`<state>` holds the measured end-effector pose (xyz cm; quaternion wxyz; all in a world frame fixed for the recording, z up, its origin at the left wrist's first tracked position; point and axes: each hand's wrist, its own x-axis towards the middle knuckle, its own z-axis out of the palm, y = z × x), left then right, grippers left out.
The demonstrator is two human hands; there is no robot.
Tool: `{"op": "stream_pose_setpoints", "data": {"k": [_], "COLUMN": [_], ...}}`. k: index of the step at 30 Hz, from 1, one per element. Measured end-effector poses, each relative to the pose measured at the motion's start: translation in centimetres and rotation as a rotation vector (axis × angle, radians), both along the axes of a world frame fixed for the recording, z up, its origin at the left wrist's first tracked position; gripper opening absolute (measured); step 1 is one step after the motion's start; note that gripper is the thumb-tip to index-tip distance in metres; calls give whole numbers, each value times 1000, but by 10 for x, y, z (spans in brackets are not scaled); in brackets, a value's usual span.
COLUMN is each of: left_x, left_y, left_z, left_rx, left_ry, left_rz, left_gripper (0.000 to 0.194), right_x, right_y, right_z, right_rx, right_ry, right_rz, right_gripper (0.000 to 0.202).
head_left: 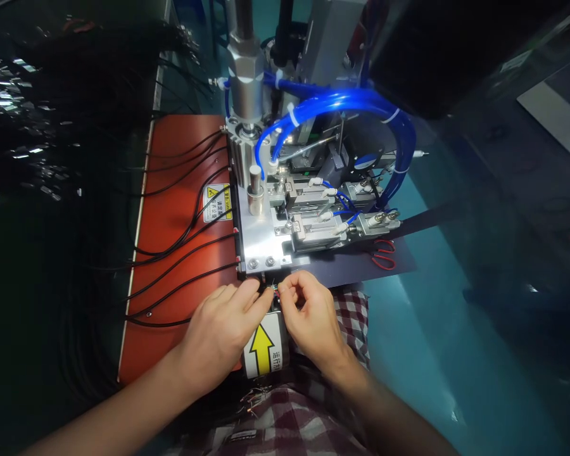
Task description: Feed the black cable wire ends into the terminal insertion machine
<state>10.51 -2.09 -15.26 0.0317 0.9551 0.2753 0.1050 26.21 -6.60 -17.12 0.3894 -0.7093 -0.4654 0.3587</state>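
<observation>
Both hands meet just in front of the silver metal plate [261,237] of a machine. My left hand [223,332] is closed, thumb and fingers pinched at the end of a black cable [171,323]. Facing it, my right hand [311,313] pinches thumb and forefinger at small thin wires [275,291] with bits of red and white. The fingers hide most of these wires. Below the fingertips is a white label with a yellow arrow [262,351].
Several black cables [190,250] cross the orange-red surface [171,215] at left. Blue air tubes [342,98] arch over metal cylinders [313,231]. Red-handled scissors [384,254] lie to the right. Loose wire ends [256,399] rest near the checked cloth [289,421].
</observation>
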Motion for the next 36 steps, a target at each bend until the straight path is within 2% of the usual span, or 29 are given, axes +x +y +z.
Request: {"op": "stream_pose_setpoints", "data": {"k": [4,12,20,25,30,31,36], "left_x": [-2,-5,-6,-8,-10,-10,-11], "left_y": [0,1,2,0,-2,-2,-1], "left_z": [-1,-4,-5,-10,-9,-8,-7], "left_rx": [-49,-98,-105,-136,-95,-89,-125], "left_ry": [-34,-164,-147,-134,-67,-47,-29], "left_rz": [38,41,37,61,54,58,43], "left_gripper": [31,28,32,34,36,37,42], "right_x": [5,5,7,7,5,6,14], "right_y": [7,4,5,6,4,4,3], "right_z": [-2,-9,-13,-12,-7,-8,-13], "right_rx": [-207,-175,-168,-185,-9,-8,-171], "right_ry": [434,628,684,638,194,181,600], "right_rz": [2,-37,-9,26,1,0,68], "right_gripper": [18,23,23,21,16,16,20]}}
